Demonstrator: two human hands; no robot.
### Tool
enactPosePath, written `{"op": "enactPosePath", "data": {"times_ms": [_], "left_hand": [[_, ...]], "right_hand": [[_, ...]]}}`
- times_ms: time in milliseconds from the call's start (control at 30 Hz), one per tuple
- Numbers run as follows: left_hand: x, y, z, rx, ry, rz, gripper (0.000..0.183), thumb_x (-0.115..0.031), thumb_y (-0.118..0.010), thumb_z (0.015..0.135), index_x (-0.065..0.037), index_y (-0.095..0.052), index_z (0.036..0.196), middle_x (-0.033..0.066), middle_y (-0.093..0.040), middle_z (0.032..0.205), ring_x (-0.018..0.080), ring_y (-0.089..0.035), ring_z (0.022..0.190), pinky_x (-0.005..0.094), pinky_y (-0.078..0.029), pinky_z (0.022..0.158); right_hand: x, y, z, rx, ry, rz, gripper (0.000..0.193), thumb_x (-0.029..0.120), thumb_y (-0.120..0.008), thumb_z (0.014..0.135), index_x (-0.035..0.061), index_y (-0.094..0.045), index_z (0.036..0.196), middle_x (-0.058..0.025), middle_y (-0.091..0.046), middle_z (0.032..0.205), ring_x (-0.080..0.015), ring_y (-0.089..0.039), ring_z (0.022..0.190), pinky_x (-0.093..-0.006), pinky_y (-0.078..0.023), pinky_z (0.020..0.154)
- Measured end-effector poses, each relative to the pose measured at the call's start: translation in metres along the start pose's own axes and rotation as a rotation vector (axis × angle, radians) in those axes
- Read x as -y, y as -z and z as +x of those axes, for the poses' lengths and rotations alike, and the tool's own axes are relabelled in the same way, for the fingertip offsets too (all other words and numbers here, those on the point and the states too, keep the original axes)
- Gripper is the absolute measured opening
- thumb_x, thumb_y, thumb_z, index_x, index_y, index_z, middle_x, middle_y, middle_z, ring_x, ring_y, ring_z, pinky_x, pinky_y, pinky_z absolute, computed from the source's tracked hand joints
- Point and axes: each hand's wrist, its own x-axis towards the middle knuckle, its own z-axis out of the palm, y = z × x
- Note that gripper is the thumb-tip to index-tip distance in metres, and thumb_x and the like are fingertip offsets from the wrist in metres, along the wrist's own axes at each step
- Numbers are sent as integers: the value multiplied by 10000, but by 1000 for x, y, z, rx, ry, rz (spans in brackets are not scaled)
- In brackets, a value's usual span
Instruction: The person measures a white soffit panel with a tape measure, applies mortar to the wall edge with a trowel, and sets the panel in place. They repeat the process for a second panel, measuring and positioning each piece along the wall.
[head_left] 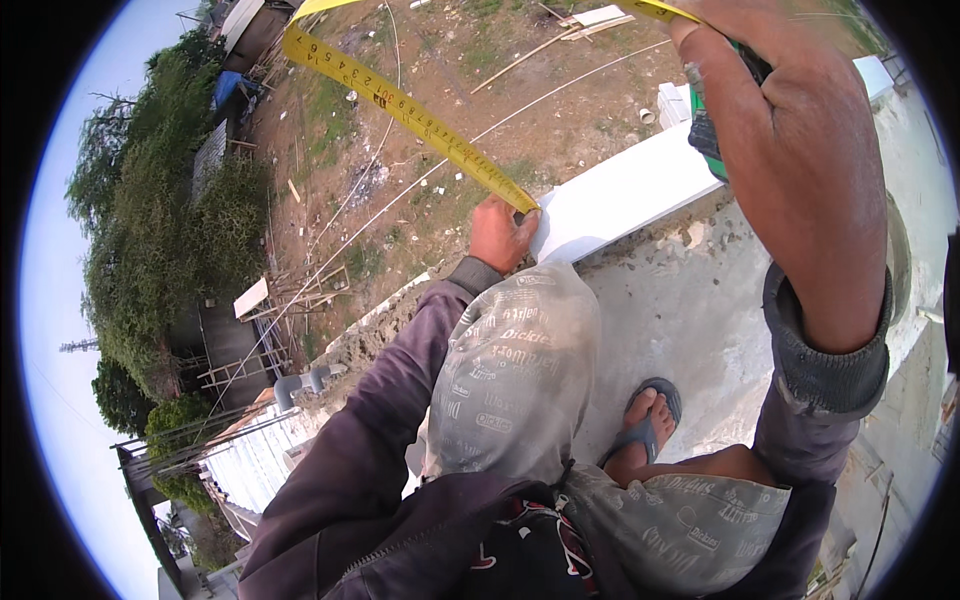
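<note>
A yellow tape measure blade [430, 125] arches up from the near end of a long white board [630, 195], bends sharply at upper left and runs out past the top edge. My left hand [500, 236] is closed on the blade's end, pressing it at the board's corner. My right hand [775, 75], at the upper right, grips the green and black tape measure case [708, 135] above the board. The blade comes back into view beside the right hand's fingers. Part of the case is hidden behind that hand.
The board lies along the edge of a rough concrete ledge [680, 235]. Beyond and far below is bare ground [440, 60] with debris and planks. My sandalled foot [650, 420] rests on the grey concrete surface. Trees [160, 210] and wooden scaffolding [300, 310] stand at left.
</note>
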Motion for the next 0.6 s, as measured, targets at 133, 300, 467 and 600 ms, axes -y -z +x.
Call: {"op": "enactPosePath", "data": {"times_ms": [133,300,467,600], "left_hand": [[6,1,1,15,-3,-14,237,-172,-738,774,34,-724,889,244,-683,878,392,-676,811,453,-545,725],[7,-1,4,0,-42,30,224,-167,-759,777,0,-728,923,169,-724,853,289,-706,790,379,-554,761],[2,2,2,-15,-65,8,187,-151,-751,774,-13,-731,899,163,-712,806,285,-698,752,374,-549,728],[4,2,5,34,-86,23,172,-129,-751,776,-22,-724,908,146,-715,830,264,-701,773,374,-551,735]], "right_hand": [[-23,-23,-5,-96,232,-649,114,125,-608,779,65,-695,820,-109,-641,801,-277,-590,925,-417,-438,959],[-67,-30,-22,-158,532,-839,177,153,-603,791,46,-707,885,-102,-640,878,-270,-591,951,-383,-452,960],[-66,-48,-27,-263,521,-591,173,148,-605,796,44,-706,890,-101,-640,873,-264,-594,937,-382,-457,940],[-75,-71,-30,-356,411,-425,170,145,-607,800,43,-705,894,-100,-641,869,-260,-596,926,-382,-461,925]]}}
